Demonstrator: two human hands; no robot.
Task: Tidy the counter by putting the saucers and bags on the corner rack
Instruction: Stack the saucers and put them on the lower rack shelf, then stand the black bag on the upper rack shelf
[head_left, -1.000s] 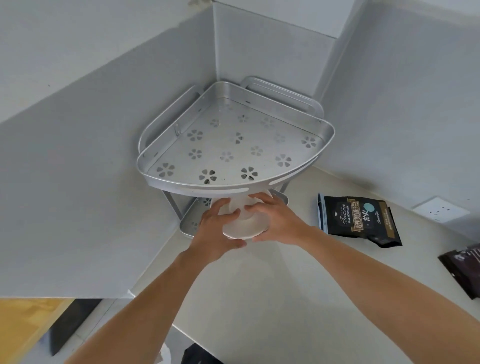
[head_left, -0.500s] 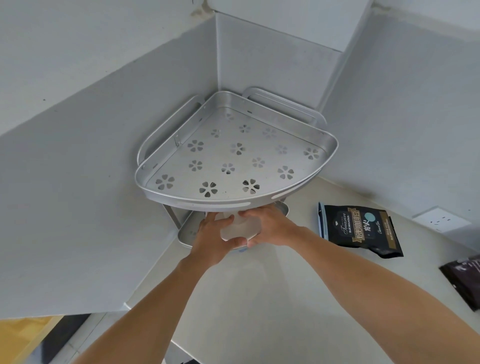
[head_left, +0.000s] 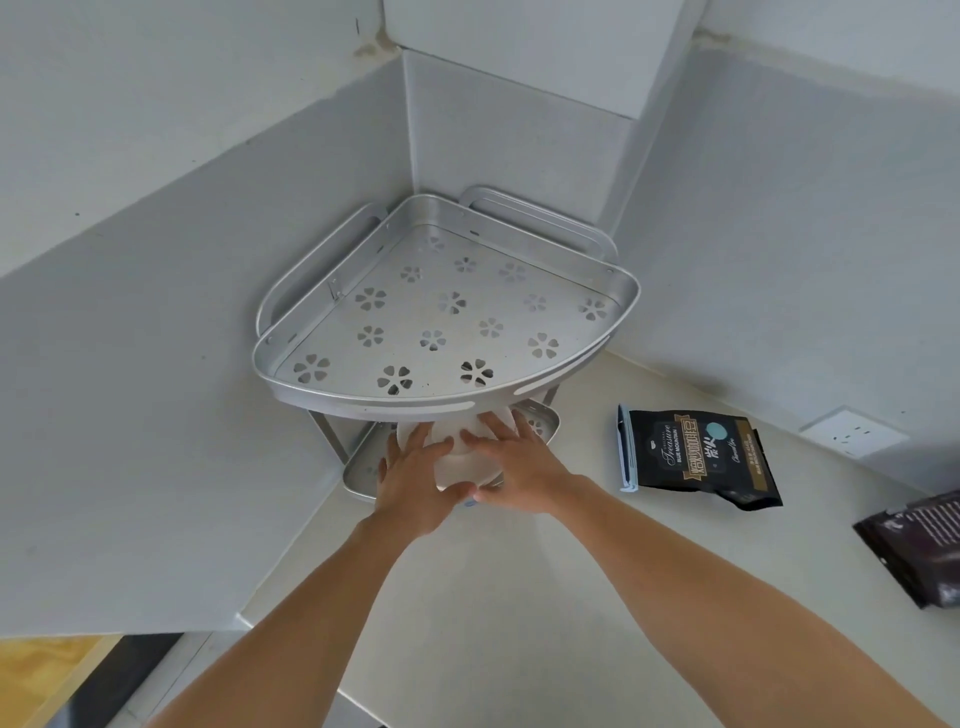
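Two bags (head_left: 696, 453) (head_left: 919, 551), one rack (head_left: 447, 312).

Both hands, left (head_left: 413, 480) and right (head_left: 524, 467), reach forward side by side, fingers spread, arms outstretched.

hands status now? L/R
Left hand: closed on the white saucers, at the rack's lower shelf.
Right hand: gripping the same saucers.

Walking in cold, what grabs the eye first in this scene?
A silver corner rack with flower-shaped cutouts fills the wall corner, its top shelf bare. Beneath it, the left hand and right hand push white saucers onto the lower shelf. A black coffee bag lies on the counter to the right.
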